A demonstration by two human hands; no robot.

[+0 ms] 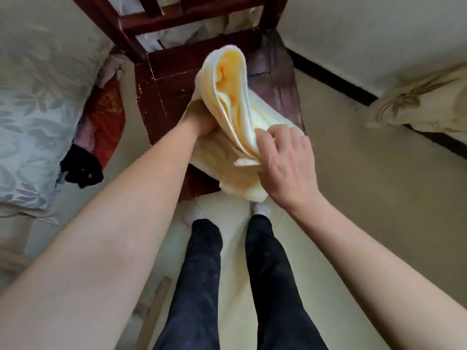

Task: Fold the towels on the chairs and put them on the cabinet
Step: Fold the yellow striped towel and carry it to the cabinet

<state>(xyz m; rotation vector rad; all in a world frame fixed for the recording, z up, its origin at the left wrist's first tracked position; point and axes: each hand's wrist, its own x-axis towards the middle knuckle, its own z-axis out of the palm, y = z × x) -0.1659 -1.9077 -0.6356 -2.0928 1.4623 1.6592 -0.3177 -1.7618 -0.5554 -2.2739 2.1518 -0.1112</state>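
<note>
A pale yellow towel (pixel 232 97) is held in several folded layers over the seat of a dark red wooden chair (pixel 161 79). Its upper loop stands up and shows a deeper yellow inside. My left hand (pixel 202 122) is pushed in under the towel's left side, fingers mostly hidden by the cloth. My right hand (pixel 285 157) pinches the stacked edges at the towel's lower right. The towel's lower part rests on the chair seat's front edge. No cabinet is in view.
A bed with a grey leaf-patterned cover (pixel 32 109) lies to the left, with a dark garment (pixel 80 170) and red cloth (pixel 106 109) beside it. More pale cloth (pixel 177 34) shows behind the chair back. Patterned bedding (pixel 424 102) is at the right. My legs stand below.
</note>
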